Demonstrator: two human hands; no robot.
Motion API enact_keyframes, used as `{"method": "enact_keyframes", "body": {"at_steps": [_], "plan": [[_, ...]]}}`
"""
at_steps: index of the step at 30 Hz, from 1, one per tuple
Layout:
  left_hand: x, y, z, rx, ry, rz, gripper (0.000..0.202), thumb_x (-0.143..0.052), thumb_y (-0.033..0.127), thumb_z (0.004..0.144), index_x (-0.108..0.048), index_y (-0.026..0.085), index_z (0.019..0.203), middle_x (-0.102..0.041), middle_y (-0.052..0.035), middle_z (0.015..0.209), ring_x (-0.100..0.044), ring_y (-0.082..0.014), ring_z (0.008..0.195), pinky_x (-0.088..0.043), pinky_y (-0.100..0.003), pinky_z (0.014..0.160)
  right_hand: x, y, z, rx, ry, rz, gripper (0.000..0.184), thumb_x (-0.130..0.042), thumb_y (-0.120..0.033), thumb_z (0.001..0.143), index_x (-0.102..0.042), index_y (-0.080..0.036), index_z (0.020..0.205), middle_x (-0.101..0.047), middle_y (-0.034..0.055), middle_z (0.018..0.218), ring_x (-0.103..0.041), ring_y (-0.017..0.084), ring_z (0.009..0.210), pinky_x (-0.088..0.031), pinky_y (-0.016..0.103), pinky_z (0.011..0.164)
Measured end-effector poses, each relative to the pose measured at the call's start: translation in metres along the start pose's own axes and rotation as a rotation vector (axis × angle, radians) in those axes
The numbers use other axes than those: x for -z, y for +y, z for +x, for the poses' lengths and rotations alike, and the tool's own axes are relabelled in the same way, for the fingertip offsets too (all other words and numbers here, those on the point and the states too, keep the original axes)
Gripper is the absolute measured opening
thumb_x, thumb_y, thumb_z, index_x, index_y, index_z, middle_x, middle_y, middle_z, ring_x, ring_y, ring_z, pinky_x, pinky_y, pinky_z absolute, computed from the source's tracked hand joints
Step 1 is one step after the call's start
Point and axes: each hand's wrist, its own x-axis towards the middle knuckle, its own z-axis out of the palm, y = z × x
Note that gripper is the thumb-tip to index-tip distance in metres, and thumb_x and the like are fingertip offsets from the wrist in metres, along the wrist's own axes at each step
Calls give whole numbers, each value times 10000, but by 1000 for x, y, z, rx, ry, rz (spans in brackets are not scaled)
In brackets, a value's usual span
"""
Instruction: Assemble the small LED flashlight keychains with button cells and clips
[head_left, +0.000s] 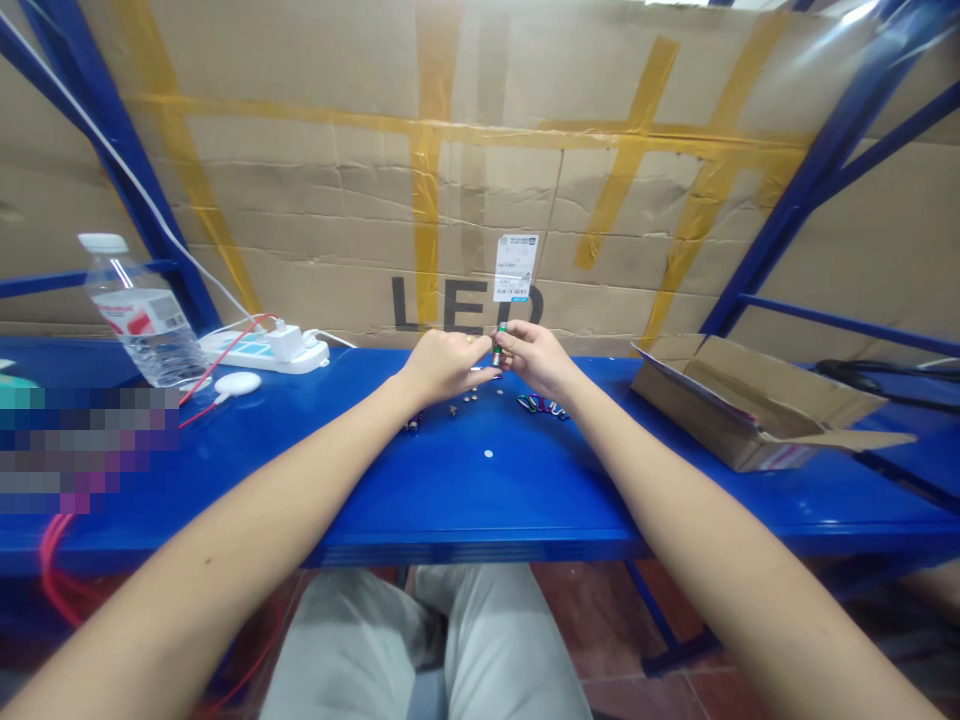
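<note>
A small green cylinder with a silvery end (498,345) stands roughly upright between my two hands, above the blue table. My right hand (538,356) pinches it from the right with its fingertips. From the other side, the thumb and fingers of my left hand (448,362) close on it, partly covering it. Under the hands lie several tiny metal pieces (453,410). Coloured loops, perhaps carabiner clips (541,406), lie by my right wrist. Dark small parts (412,425) sit beside my left wrist, partly hidden. A small white disc (488,454) lies nearer the front edge.
On the blue table (480,510), an open cardboard box (720,420) stands at the right. At the left are a water bottle (139,310), a power strip (247,350), a white round charger (238,384) and red cables. A large taped carton (337,200) rises behind.
</note>
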Motion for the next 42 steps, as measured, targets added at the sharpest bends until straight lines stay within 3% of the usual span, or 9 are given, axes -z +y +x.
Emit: {"method": "enact_keyframes", "body": {"at_steps": [5,10,20,26,42], "plan": [[-1,-1,-1,18,42,3,414,-546,561,915,-643,166,833,-697,-71,682,-641,-194,596,-341,-266,506,0,-2,-1,91,43,-24,394,-902,-391,607,-618,-178,775,-587,-28,685,-539,98,614,-407,257,561],[-2,0,-2,-10,82,-5,403,-555,544,916,-648,161,827,-708,-76,693,-639,-193,594,-339,-265,505,1,-1,-2,-12,-96,-110,394,-891,-406,629,-620,-164,780,-588,-18,652,-527,104,584,-413,267,557],[-3,-5,0,-44,112,-10,396,-495,525,969,-640,164,897,-705,-51,699,-649,-171,590,-380,-256,507,1,-3,-3,-93,-10,47,246,-808,-302,766,-610,-157,774,-609,4,651,-547,104,604,-431,257,580],[-6,-2,0,-43,135,-61,360,-428,452,1015,-627,161,943,-721,-57,767,-674,-169,634,-420,-253,524,5,4,0,-181,51,161,136,-749,-184,795,-658,-155,892,-679,36,763,-614,127,690,-484,265,633],[-6,-1,1,-71,171,-72,300,-388,328,1036,-632,160,986,-707,-62,808,-678,-149,678,-455,-234,542,2,4,0,-235,16,291,67,-658,-165,871,-664,-139,810,-641,20,694,-559,95,632,-475,220,601]]}}
